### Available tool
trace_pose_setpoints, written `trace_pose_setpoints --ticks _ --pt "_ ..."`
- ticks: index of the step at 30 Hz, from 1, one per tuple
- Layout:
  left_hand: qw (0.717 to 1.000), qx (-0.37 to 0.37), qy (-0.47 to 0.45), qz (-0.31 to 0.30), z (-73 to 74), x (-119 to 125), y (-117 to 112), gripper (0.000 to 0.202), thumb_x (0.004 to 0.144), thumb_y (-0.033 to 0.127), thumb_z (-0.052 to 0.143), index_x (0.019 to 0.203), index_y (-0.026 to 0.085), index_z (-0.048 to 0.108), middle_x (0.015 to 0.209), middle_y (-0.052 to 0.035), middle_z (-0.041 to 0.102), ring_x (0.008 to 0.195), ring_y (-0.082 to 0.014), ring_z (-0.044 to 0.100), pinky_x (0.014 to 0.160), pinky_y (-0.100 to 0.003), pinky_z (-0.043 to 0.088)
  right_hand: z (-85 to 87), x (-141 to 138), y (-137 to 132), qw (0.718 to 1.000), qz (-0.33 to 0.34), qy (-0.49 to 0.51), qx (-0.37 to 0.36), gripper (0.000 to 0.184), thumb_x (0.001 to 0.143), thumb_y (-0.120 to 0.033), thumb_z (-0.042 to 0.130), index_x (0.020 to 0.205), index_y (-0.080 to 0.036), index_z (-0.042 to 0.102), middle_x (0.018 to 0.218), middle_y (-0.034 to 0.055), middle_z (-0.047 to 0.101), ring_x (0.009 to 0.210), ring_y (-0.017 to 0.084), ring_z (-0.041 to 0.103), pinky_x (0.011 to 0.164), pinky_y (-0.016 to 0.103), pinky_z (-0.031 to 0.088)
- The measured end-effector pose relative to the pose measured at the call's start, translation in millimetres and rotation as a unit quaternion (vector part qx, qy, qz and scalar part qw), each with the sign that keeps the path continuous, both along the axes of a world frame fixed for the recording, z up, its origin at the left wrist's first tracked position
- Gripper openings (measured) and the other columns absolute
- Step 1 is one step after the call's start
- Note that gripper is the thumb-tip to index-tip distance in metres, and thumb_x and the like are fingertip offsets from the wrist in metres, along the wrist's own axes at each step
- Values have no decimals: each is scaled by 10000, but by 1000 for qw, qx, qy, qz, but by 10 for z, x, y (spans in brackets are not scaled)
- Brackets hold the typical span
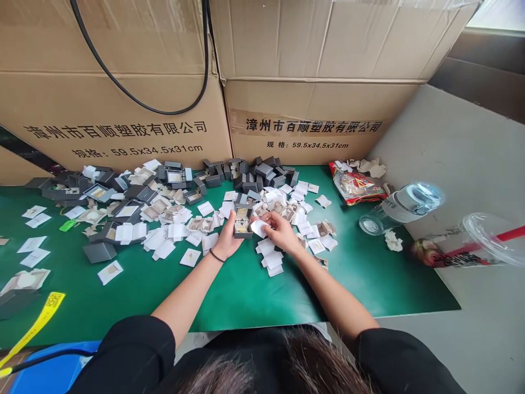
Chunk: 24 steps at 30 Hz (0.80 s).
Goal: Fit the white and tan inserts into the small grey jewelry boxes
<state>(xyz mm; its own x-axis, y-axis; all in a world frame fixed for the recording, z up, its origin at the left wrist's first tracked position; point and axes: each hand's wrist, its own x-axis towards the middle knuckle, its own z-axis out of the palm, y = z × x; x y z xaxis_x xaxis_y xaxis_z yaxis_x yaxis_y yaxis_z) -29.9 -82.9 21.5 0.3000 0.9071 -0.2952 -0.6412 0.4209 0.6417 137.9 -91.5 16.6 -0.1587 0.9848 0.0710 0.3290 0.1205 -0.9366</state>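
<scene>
My left hand (227, 238) is closed around a small open grey box (243, 221) with a pale lining, held just above the green mat (246, 284). My right hand (279, 230) pinches a small white card (259, 227) right beside the box's right edge. A dark band sits on my left wrist. White cards (270, 257) lie scattered on the mat under and around both hands.
Several small grey boxes (246, 172) and beige inserts are piled along the back of the mat, against two large cardboard cartons (307, 104). A red snack bag (355, 186), a lying clear bottle (404, 205) and a plastic cup (488, 235) sit at the right. A yellow tag (45, 312) lies front left.
</scene>
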Motion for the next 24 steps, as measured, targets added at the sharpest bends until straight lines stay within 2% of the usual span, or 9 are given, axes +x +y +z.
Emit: trace_pose_setpoints --ticks 4,8,10,13,15,17,20,24 --pt "1000 -3 -10 0 -43 -11 24 443 907 453 363 1126 137 583 894 -96 701 806 -184 661 728 -297 519 7 -17 -15 1000 -3 21 6 198 748 -239 473 928 -207 550 611 -51 562 550 116 516 560 232 416" --pt "1000 -12 -15 6 -88 -29 54 438 885 473 406 1121 150 584 902 -99 697 804 -187 656 689 -285 521 -12 -11 2 998 32 40 -48 179 743 -289 498 805 -181 627 548 -33 548 492 107 501 491 219 398" --pt "1000 -8 2 16 -90 -22 50 438 874 487 416 1116 163 585 938 -93 690 811 -181 653 683 -276 525 -12 -12 10 995 -3 81 -63 208 740 -314 512 801 -175 654 561 -18 571 485 108 500 475 224 402" --pt "998 14 48 26 -86 6 16 418 846 500 454 1094 191 589 1012 -72 670 793 -171 653 656 -267 532 -2 -43 -6 980 -116 159 -21 234 744 -341 537 855 -185 672 694 13 641 570 125 548 538 251 452" --pt "997 25 77 20 -94 28 -17 393 820 493 500 1066 200 591 991 -62 667 756 -164 652 600 -246 523 0 -88 -39 972 -148 183 4 257 753 -360 553 908 -199 680 799 27 671 654 142 579 606 273 479" --pt "995 29 91 16 -112 46 -48 350 797 458 553 1026 196 594 904 -48 668 697 -147 642 547 -218 503 -10 -142 -81 977 -125 175 11 267 759 -369 568 937 -212 691 882 33 686 709 151 592 652 284 486" --pt "994 35 101 26 -136 63 -76 288 781 369 608 1015 203 593 782 -9 643 563 -103 587 493 -195 475 -45 -205 -130 991 -77 103 28 238 772 -331 567 929 -229 713 945 32 685 715 141 579 686 279 477" --pt "991 52 124 1 -137 70 -84 302 792 314 604 1079 221 587 795 -2 633 485 -72 525 479 -204 486 -87 -219 -131 996 -78 23 46 241 782 -291 555 954 -236 716 849 23 662 598 109 508 645 259 455"
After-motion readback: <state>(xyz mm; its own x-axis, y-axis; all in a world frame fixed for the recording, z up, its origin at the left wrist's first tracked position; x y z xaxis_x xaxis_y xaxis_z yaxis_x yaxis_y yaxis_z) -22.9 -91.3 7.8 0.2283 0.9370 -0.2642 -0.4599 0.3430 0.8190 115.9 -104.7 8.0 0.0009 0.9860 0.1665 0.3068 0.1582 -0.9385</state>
